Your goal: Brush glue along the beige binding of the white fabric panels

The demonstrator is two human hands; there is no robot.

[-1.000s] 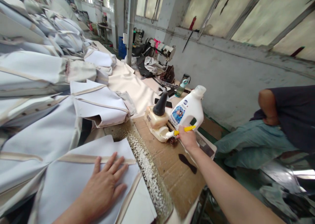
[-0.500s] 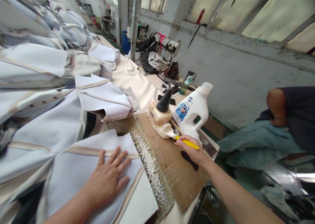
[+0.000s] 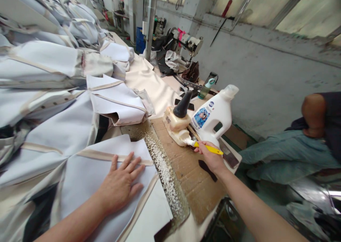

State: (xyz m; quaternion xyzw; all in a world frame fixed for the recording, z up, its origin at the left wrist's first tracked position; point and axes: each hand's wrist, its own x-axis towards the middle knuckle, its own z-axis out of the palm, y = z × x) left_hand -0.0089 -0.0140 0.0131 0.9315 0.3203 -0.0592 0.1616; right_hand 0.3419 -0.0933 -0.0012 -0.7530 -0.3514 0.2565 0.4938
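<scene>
Left hand (image 3: 119, 186) pressed flat on pale fabric panel (image 3: 85, 196) with beige trim, just left of cardboard sheet (image 3: 188, 192); fingers spread wide, not gripping. Right hand (image 3: 210, 157) held above cardboard sheet; fingers curled closely around yellow-handled brush (image 3: 210, 148). White-coated brush tip (image 3: 188, 141) placed at edge of cream plastic tub (image 3: 174, 125), which is set on cardboard sheet. Black cone (image 3: 182, 104) seen upright on tub. White detergent bottle (image 3: 217, 112) stood just behind tub. Seated person (image 3: 314, 128) seen right of cardboard sheet.
</scene>
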